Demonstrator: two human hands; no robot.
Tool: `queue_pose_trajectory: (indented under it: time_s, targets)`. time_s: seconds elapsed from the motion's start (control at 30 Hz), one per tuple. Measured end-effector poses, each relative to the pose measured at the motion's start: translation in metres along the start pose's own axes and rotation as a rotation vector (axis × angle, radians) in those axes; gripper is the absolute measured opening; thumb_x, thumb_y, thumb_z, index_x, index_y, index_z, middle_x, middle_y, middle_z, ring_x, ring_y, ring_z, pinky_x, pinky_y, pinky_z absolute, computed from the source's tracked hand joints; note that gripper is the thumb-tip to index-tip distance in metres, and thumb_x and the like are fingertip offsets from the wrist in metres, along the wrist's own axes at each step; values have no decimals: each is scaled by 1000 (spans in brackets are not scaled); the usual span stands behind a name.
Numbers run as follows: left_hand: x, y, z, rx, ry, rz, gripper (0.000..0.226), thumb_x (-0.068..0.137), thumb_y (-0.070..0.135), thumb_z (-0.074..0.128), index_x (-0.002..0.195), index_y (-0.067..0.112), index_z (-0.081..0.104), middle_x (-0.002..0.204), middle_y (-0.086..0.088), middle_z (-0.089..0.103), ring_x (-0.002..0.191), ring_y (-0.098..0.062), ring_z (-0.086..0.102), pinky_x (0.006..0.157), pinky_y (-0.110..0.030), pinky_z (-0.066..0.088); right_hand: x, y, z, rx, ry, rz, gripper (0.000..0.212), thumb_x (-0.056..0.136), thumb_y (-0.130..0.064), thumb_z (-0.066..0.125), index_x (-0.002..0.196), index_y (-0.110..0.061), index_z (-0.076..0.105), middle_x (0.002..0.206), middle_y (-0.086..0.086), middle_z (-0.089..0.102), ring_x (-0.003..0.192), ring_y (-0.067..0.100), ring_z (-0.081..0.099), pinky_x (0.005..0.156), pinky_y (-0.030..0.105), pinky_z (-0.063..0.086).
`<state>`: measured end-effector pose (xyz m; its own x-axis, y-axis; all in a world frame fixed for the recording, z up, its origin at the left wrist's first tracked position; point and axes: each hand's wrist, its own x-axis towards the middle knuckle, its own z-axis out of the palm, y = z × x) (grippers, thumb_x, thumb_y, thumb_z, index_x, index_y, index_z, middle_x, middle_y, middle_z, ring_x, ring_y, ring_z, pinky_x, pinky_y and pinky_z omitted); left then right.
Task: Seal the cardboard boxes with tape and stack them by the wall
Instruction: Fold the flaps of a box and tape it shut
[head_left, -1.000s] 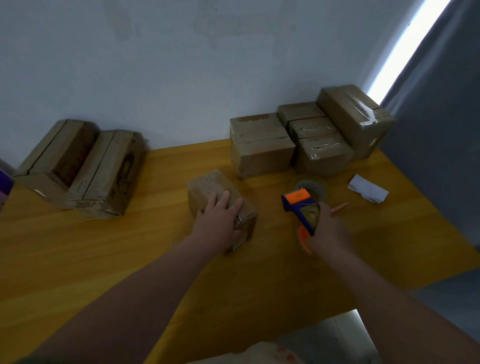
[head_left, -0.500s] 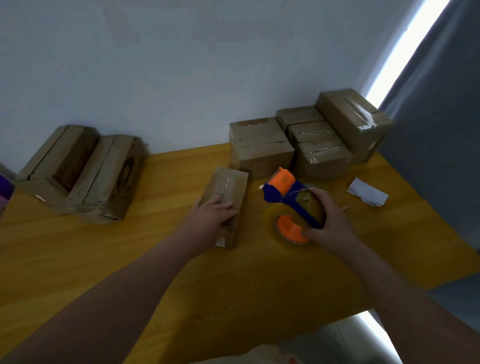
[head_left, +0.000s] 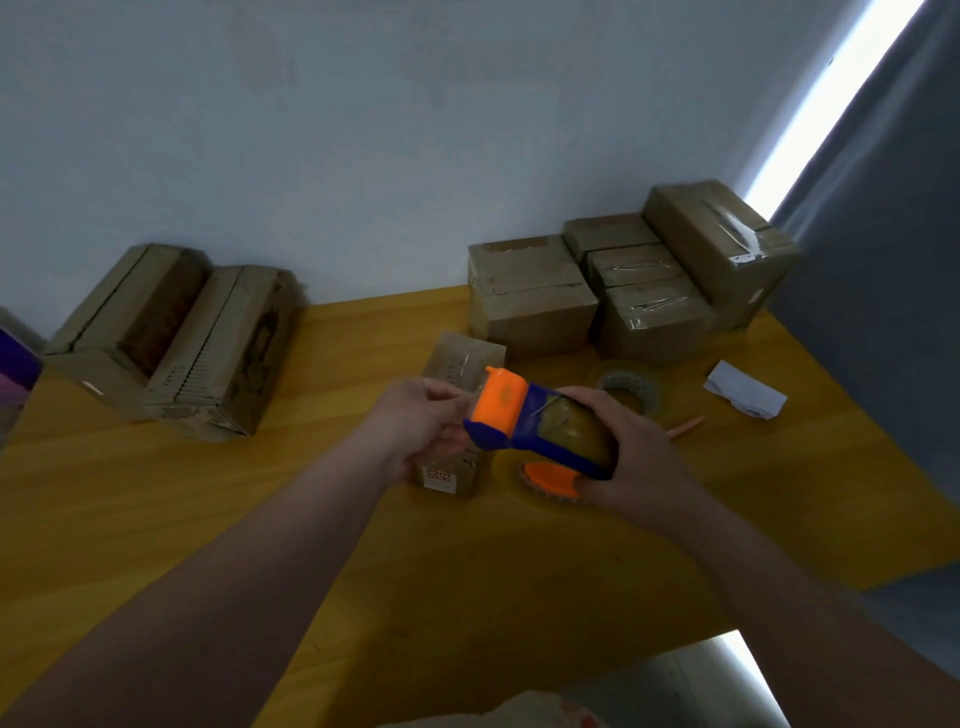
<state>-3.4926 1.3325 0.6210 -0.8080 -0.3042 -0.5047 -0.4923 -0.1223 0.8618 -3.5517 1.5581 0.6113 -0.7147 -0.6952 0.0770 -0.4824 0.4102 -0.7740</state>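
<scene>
Cardboard box (head_left: 460, 364) lies well inside table (head_left: 467, 571) edges; right grip (head_left: 639, 457) holds dispenser (head_left: 540, 431).

Dim, soft frame; daylight strip (head_left: 831, 104) glares upper right, edges seemingly warped.

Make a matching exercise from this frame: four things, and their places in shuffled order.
1. orange and blue plastic tape dispenser
2. white folded paper
3. spare roll of tape
4. pair of large brown cardboard boxes

A. left end of the wooden table, by the wall
B. gripped in the right hand
C. flat on the table, just before the taped cardboard boxes
D. near the table's right edge

Pairs: 1-B, 2-D, 3-C, 4-A.
</scene>
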Motion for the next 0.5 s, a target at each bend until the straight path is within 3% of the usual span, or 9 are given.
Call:
queue_pose_trajectory:
  time_s: [0.1,0.23,0.37,0.5]
  targets:
    - [4,-12,-4,69,84,20,13,93,9,60,80,8,64,73,-12,64,61,-19,58,58,-30,49,4,-4,-2,-103,-89,-27,80,72,-40,81,132,-52,30,115,-33,40,101,-3,51,79,13,49]
    - [6,-17,-24,55,182,9,12,89,6,64,77,8,64,67,-8,62,58,-15,54,51,-22,47,10,-4,-14,-224,-206,-45,83,73,-55,75,143,-45,30,118,-22,49,102,0,54,81,22,52]
    - [9,-27,-58,46,353,31,17,91,6,62,74,5,63,66,-8,59,60,-16,52,60,-26,48,5,1,-34,-269,-298,15,83,74,-51,77,141,-51,27,116,-16,55,96,2,58,79,26,55]
    - [9,-44,-62,67,391,57,20,88,14,68,74,0,65,70,-12,61,65,-21,55,67,-34,49,3,8,-35,-380,-358,44,87,75,-52,73,145,-49,22,121,-13,52,98,2,54,79,20,49]
